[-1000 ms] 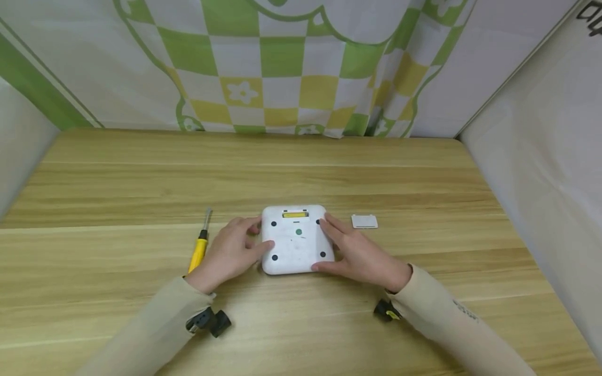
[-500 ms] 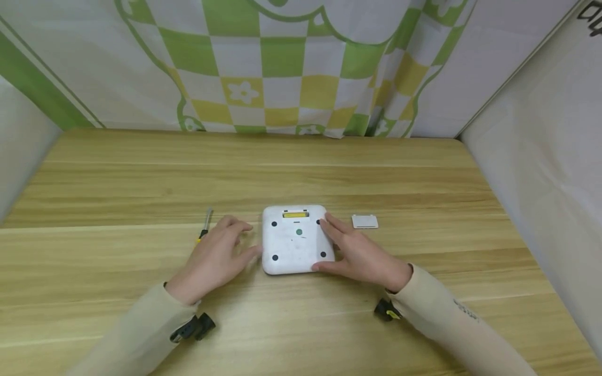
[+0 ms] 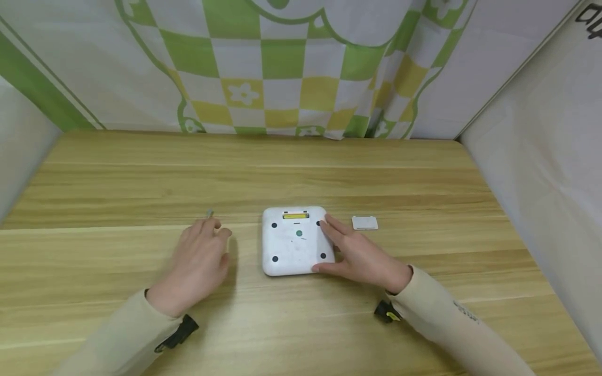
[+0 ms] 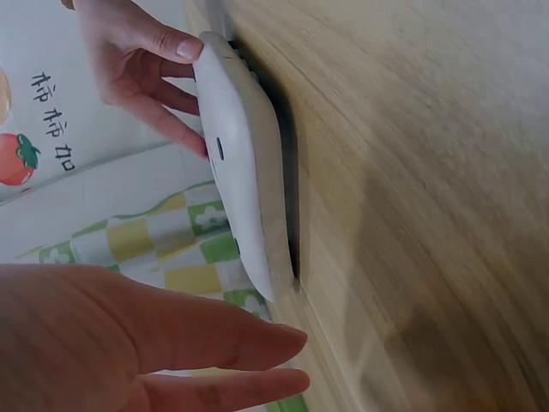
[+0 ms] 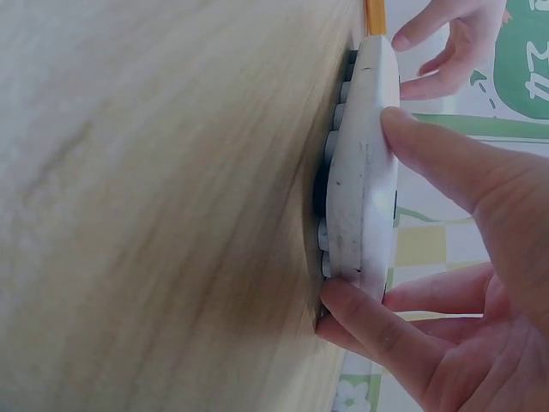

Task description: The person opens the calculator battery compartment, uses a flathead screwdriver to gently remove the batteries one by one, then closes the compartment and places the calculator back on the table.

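Left of the white plastic rounded-square device (image 3: 293, 248), the left hand (image 3: 194, 263) hovers, its fingers relaxed and slightly bent, hiding most of a yellow-handled screwdriver (image 5: 375, 15); the head view shows only its grey tip. The nearly square device lies keys-down on the wood-grain desk (image 3: 301, 334), its right edge gripped by the right hand (image 3: 361, 253), whose fingers partly cover it. A yellow cylindrical battery (image 3: 296, 216) lies left-to-right along the device's far side. Right of the device rests a small white rectangular plastic cover (image 3: 365, 223); beyond it hangs a green-yellow checked fabric curtain (image 3: 282, 58), cut off above.
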`<state>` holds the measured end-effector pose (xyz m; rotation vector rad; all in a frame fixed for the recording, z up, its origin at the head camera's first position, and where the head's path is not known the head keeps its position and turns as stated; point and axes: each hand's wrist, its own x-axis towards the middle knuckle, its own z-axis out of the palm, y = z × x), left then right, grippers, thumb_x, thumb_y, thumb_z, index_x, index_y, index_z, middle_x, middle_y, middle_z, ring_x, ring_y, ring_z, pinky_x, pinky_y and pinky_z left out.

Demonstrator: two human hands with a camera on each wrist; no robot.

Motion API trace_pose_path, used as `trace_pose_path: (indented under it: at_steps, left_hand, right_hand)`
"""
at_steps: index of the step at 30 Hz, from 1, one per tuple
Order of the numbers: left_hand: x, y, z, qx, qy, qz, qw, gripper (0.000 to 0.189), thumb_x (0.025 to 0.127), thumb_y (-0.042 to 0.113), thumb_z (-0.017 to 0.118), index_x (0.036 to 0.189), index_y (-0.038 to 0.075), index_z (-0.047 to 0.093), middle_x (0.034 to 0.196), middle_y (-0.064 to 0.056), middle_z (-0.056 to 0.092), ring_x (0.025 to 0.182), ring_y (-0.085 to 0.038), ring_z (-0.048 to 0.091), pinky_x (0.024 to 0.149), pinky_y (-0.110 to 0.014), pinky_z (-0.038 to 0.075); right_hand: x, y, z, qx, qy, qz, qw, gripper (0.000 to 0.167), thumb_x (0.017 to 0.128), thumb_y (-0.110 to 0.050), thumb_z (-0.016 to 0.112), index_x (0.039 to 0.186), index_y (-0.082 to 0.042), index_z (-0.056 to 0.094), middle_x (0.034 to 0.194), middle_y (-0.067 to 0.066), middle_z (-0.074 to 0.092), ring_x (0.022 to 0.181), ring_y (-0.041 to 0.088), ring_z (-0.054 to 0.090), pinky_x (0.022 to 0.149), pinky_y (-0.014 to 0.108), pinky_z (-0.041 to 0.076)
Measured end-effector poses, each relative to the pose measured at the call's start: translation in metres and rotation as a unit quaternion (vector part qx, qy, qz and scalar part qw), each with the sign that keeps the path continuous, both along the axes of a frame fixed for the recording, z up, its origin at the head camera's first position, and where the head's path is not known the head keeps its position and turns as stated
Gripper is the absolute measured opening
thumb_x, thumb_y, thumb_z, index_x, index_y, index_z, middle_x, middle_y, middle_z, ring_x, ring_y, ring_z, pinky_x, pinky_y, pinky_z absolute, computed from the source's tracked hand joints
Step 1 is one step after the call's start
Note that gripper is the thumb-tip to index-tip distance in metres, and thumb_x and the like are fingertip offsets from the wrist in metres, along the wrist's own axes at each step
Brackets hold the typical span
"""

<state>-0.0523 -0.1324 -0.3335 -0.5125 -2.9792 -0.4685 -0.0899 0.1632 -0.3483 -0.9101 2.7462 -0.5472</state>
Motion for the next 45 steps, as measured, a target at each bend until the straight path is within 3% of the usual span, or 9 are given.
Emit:
trace_pose_path:
  at_steps: [8, 13, 16, 20, 26, 29, 45]
  left_hand:
    - [0.002, -0.008, 0.001, -0.022, -0.047, 0.017, 0.9985, 0.035, 0.076, -0.007, 0.063, 0.110, -0.014, 0.059, 0.124, -0.040, 0.047, 0.116, -0.054, 0.043, 0.094, -0.064, 0.039]
    - [0.001, -0.010, 0.003, -0.033, -0.081, 0.040, 0.9954, 0.043, 0.075, -0.009, 0.063, 0.116, -0.013, 0.056, 0.125, -0.040, 0.044, 0.102, -0.050, 0.051, 0.061, -0.046, 0.052]
    - [0.001, -0.012, 0.003, -0.029, -0.107, 0.052, 0.9925, 0.052, 0.074, -0.010, 0.062, 0.125, -0.012, 0.051, 0.127, -0.038, 0.042, 0.095, -0.045, 0.053, 0.045, -0.031, 0.045]
    - [0.000, -0.014, 0.002, -0.023, -0.125, 0.064, 0.9899, 0.059, 0.075, -0.011, 0.060, 0.132, -0.010, 0.045, 0.127, -0.038, 0.041, 0.086, -0.039, 0.055, 0.040, -0.024, 0.038]
    - [-0.001, -0.018, -0.001, -0.008, -0.135, 0.071, 0.9883, 0.061, 0.078, -0.011, 0.058, 0.137, -0.010, 0.040, 0.110, -0.034, 0.045, 0.061, -0.021, 0.046, 0.039, -0.023, 0.036]
    - [-0.001, -0.019, -0.003, 0.002, -0.134, 0.071, 0.9885, 0.060, 0.079, -0.010, 0.058, 0.136, -0.010, 0.039, 0.103, -0.031, 0.046, 0.054, -0.018, 0.044, 0.038, -0.023, 0.035]
    - [-0.004, -0.021, -0.009, 0.003, -0.101, 0.064, 0.9928, 0.050, 0.083, -0.011, 0.052, 0.131, -0.014, 0.040, 0.096, -0.030, 0.050, 0.045, -0.015, 0.041, 0.035, -0.023, 0.032]
  right_hand:
    - [0.000, 0.000, 0.000, 0.000, 0.001, 0.000, 1.0000, 0.089, 0.079, -0.045, 0.075, 0.142, 0.005, 0.039, 0.151, 0.026, 0.029, 0.127, 0.030, 0.050, 0.094, 0.032, 0.050]
    - [0.001, 0.000, 0.000, -0.001, -0.003, -0.003, 1.0000, 0.089, 0.078, -0.045, 0.076, 0.143, 0.004, 0.039, 0.152, 0.025, 0.028, 0.122, 0.027, 0.055, 0.091, 0.030, 0.051]
    - [0.001, 0.000, 0.000, -0.004, -0.005, -0.004, 1.0000, 0.089, 0.079, -0.045, 0.075, 0.143, 0.005, 0.038, 0.152, 0.025, 0.028, 0.120, 0.026, 0.056, 0.090, 0.029, 0.052]
    - [0.001, 0.001, 0.000, -0.007, -0.006, -0.002, 1.0000, 0.089, 0.079, -0.045, 0.075, 0.143, 0.005, 0.038, 0.152, 0.026, 0.027, 0.119, 0.026, 0.057, 0.090, 0.029, 0.052]
    - [0.000, 0.001, -0.001, -0.013, 0.001, 0.002, 0.9999, 0.088, 0.079, -0.044, 0.075, 0.142, 0.005, 0.039, 0.151, 0.027, 0.029, 0.119, 0.027, 0.056, 0.091, 0.030, 0.051]
    - [-0.001, 0.002, -0.002, -0.015, 0.004, 0.005, 0.9999, 0.087, 0.080, -0.044, 0.075, 0.141, 0.006, 0.040, 0.150, 0.028, 0.030, 0.119, 0.027, 0.056, 0.093, 0.031, 0.051]
    - [-0.001, 0.000, -0.001, -0.005, 0.004, 0.000, 1.0000, 0.087, 0.079, -0.045, 0.075, 0.142, 0.005, 0.040, 0.150, 0.027, 0.030, 0.129, 0.032, 0.047, 0.098, 0.034, 0.047]
